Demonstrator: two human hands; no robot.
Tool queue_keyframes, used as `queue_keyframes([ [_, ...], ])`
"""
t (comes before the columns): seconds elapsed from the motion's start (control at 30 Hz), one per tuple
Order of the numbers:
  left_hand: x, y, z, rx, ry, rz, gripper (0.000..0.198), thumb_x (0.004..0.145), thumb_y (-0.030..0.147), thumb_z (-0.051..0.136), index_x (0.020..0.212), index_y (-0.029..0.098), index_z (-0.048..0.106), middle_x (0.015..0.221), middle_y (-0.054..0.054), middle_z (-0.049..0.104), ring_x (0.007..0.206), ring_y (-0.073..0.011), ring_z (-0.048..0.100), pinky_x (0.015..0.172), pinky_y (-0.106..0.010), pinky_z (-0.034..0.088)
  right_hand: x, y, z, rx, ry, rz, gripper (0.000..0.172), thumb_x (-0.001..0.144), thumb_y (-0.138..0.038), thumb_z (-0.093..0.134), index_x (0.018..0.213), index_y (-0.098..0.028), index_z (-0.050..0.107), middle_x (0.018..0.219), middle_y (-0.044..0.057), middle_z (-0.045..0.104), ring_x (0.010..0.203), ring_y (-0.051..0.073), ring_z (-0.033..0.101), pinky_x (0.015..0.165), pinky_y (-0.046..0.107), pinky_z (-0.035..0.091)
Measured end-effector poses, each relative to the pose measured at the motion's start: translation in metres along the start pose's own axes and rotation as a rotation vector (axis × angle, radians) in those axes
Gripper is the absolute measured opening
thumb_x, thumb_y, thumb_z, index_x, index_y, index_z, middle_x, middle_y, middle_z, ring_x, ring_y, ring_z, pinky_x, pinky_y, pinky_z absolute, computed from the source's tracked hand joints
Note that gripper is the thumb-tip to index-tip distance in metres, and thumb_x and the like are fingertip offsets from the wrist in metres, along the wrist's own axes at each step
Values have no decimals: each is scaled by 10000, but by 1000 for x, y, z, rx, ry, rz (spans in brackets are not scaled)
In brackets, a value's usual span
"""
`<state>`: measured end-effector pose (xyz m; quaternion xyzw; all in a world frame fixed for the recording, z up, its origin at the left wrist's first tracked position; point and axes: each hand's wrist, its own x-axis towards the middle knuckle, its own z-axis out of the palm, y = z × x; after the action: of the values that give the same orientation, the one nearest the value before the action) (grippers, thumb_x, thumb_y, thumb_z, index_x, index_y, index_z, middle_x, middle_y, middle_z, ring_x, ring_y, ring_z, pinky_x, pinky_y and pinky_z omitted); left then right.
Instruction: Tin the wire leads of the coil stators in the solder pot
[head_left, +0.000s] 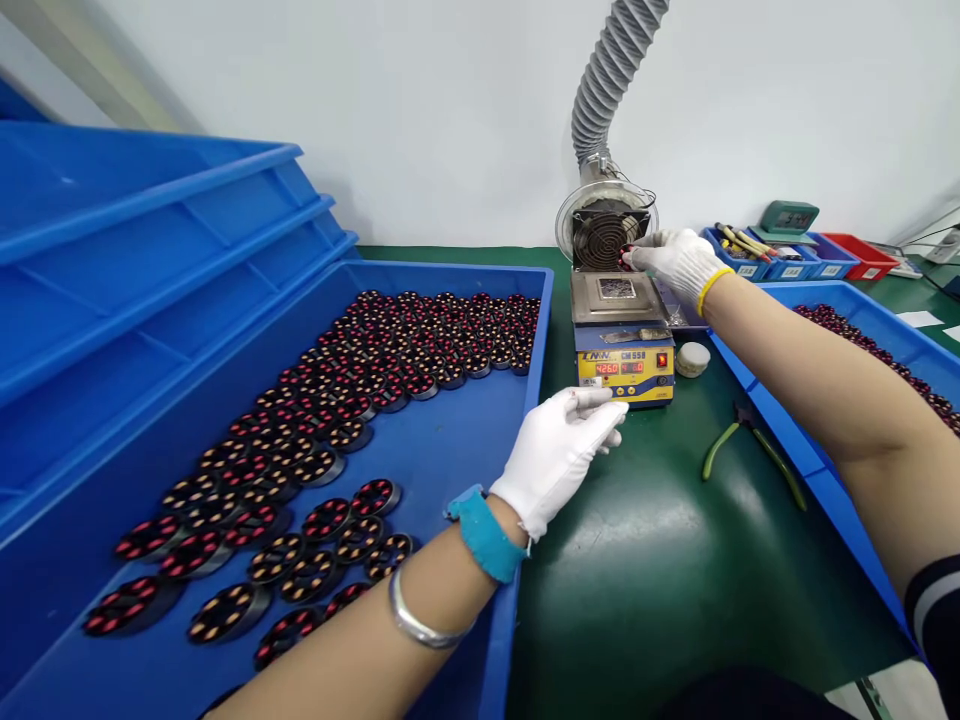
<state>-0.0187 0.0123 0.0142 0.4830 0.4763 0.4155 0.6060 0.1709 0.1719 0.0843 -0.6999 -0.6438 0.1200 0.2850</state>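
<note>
My left hand (559, 455), in a white glove with a blue wrist strap, hovers over the right rim of a big blue tray (480, 480), fingers loosely stretched toward a yellow and blue solder pot (622, 340). It holds nothing I can see. My right hand (675, 262), also gloved, reaches to the far side of the solder pot beside a small fume fan (604, 235) and pinches a small dark red coil part (625, 258). The big tray holds several round black stator coils (360, 400) with red and copper windings.
Stacked blue trays (150, 230) rise at the left. Another blue tray (847, 330) with coils lies at the right. Green-handled cutters (750, 450) and a small white tin (691, 358) lie on the green mat. Small bins (795, 262) and a grey extraction hose (611, 70) stand at the back.
</note>
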Motion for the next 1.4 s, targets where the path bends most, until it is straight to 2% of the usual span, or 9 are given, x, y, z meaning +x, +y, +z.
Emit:
queue_keyframes([
  [0.17, -1, 1, 2, -74, 54, 26, 519, 717, 279, 741, 1174, 122, 553, 836, -31, 656, 665, -127, 622, 646, -289, 505, -64, -10, -1, 218, -185, -122, 347, 712, -465, 687, 984, -255, 735, 825, 10, 721, 781, 174, 662, 676, 264, 523],
  [0.27, -3, 3, 3, -58, 60, 75, 381, 709, 342, 741, 993, 127, 606, 811, -35, 676, 644, -126, 626, 636, -281, 506, -102, -14, 6, 261, -361, -177, 301, 703, -410, 708, 963, -264, 741, 836, 12, 728, 776, 189, 666, 661, 270, 532],
  [0.4, -5, 4, 3, 4, 68, 102, 221, 796, 346, 618, 719, 140, 600, 641, -31, 663, 539, -127, 610, 577, -272, 505, -123, -14, 14, 241, -429, -201, 291, 691, -389, 717, 956, -275, 745, 860, -7, 734, 814, 199, 669, 692, 267, 526],
  [0.53, -5, 2, 1, 59, 36, 82, 166, 783, 280, 614, 700, 139, 642, 566, -13, 631, 465, -113, 566, 496, -243, 473, -104, -7, 13, 166, -277, -223, 363, 691, -478, 697, 991, -278, 739, 903, -11, 730, 830, 211, 667, 715, 299, 518],
  [0.7, -2, -1, 2, 84, -24, 25, 167, 781, 303, 628, 735, 143, 639, 605, -17, 638, 500, -121, 581, 513, -249, 483, -37, 2, 7, 45, 83, -207, 390, 726, -479, 649, 1016, -230, 726, 935, 24, 717, 882, 241, 657, 822, 377, 505],
  [0.8, -1, -1, 2, 131, -91, -1, 231, 779, 360, 645, 704, 148, 595, 640, -32, 646, 531, -131, 593, 544, -263, 489, 2, 8, 11, -48, 191, -220, 356, 754, -418, 620, 1020, -202, 716, 994, 56, 710, 970, 268, 637, 871, 399, 487],
  [0.93, -1, -3, 2, 208, -156, 10, 276, 791, 404, 631, 673, 165, 557, 657, -35, 646, 564, -143, 597, 580, -281, 492, 25, 15, 25, -147, 197, -178, 371, 778, -424, 591, 1047, -193, 701, 1029, 91, 702, 993, 279, 629, 873, 389, 491],
  [1.1, -2, -5, 1, 262, -175, 30, 279, 803, 425, 601, 682, 175, 579, 669, -35, 652, 594, -155, 604, 596, -284, 481, 24, 20, 38, -215, 176, -163, 345, 772, -441, 582, 1002, -220, 714, 984, 83, 706, 963, 289, 642, 853, 400, 506],
  [1.4, -2, -5, 2, 300, -184, 8, 281, 806, 433, 591, 694, 175, 582, 677, -29, 648, 603, -153, 597, 593, -277, 467, 24, 18, 34, -215, 155, -167, 354, 796, -436, 571, 1036, -207, 697, 1022, 93, 697, 996, 287, 629, 882, 401, 495],
])
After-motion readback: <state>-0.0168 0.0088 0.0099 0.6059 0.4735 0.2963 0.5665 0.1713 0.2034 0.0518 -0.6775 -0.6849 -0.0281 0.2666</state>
